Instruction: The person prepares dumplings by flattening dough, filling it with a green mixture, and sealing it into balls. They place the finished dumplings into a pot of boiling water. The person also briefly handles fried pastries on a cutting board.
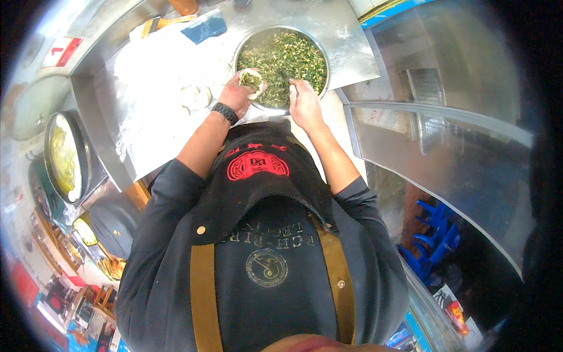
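Note:
A round dough wrapper [260, 93], cupped with chopped green filling [251, 80] inside, rests in the fingers of my left hand [236, 94]. That hand is over the near left rim of a large round metal bowl [326, 53]. More chopped green and pale filling [281, 50] covers the inside of the bowl. My right hand [304, 103] is at the near right part of the bowl, its fingers curled over the filling. A blurred dark shape lies by its fingertips; whether it holds a tool cannot be made out.
Pieces of dough [195, 97] lie on the floury worktop [149, 105] to the left. Behind them are a brush [151, 27] and a blue scraper-like piece [204, 27]. A round pan [66, 158] stands beyond the left metal edge. Metal panels [440, 127] rise at right.

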A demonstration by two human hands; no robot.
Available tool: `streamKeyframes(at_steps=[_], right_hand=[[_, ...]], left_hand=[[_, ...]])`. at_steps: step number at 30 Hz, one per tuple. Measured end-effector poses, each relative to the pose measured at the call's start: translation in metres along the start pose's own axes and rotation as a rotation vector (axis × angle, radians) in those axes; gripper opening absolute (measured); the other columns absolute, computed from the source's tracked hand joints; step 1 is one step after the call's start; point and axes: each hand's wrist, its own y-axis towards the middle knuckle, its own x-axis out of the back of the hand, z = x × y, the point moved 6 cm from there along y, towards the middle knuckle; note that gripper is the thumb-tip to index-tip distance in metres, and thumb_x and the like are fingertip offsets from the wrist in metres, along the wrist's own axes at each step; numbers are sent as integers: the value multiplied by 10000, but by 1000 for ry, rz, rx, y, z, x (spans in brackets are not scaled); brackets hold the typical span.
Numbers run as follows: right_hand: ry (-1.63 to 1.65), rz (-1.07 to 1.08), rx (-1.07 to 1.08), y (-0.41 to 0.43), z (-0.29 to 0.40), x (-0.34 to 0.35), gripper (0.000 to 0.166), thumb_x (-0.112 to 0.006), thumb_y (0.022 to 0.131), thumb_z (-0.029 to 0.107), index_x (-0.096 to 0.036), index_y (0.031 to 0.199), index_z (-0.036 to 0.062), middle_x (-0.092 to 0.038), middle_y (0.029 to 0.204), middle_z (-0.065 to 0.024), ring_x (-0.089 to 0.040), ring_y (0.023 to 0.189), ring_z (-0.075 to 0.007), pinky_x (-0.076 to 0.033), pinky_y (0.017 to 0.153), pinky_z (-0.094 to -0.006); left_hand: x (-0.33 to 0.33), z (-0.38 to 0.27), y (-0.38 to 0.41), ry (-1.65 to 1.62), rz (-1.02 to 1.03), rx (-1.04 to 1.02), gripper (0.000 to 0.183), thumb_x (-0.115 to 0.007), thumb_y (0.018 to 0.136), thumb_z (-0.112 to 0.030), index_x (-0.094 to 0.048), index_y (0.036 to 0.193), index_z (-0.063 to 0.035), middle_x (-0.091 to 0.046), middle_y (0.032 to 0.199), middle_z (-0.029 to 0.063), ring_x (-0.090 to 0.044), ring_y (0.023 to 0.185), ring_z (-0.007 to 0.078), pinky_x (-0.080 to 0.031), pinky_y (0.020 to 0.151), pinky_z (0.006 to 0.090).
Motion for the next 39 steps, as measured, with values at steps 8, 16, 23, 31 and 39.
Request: streamKeyframes(at_steps=[8,16,23,31,39], right_hand=[[914,-63,-733,-14,-50,-12,268,-457,1018,150,-650,1115,-8,-659,802,-67,-599,620,-120,-495,554,-256],[643,-56,-430,-17,18,33,249,-465,1009,126,-619,1140,-18,-660,781,-71,-615,621,-129,-503,582,-270],[63,18,100,-30,63,30,279,-516,936,65,-561,1194,-31,-585,1021,-259,-594,939,-445,-487,825,-501],[903,-137,-552,-32,5,23,250,-445,1027,96,-596,1206,7,-635,861,-64,-599,683,-119,-498,628,-264],[42,-19,-54,-8,-10,16,198,-617,893,126,-694,1040,17,-665,952,-204,-643,909,-372,-510,852,-408]], left_hand=[[8,-3,-5,-382,-160,339,469,-447,802,210,-516,1213,-6,-612,1108,161,-632,1056,291,-578,902,395],[-35,41,15,-535,25,480,385,-656,852,-14,-529,1215,-2,-652,1104,140,-639,1024,255,-538,865,391],[-46,32,16,-424,-121,322,403,-621,865,77,-461,1216,-40,-656,1015,123,-655,894,227,-548,744,337],[-12,57,25,483,56,-156,356,-529,981,-383,-704,1150,-123,-662,1186,159,-485,1220,382,-332,1114,440],[-26,23,4,1406,323,-369,337,-456,1023,-304,-533,1341,-382,-677,1112,119,-599,1071,334,-470,976,394]])
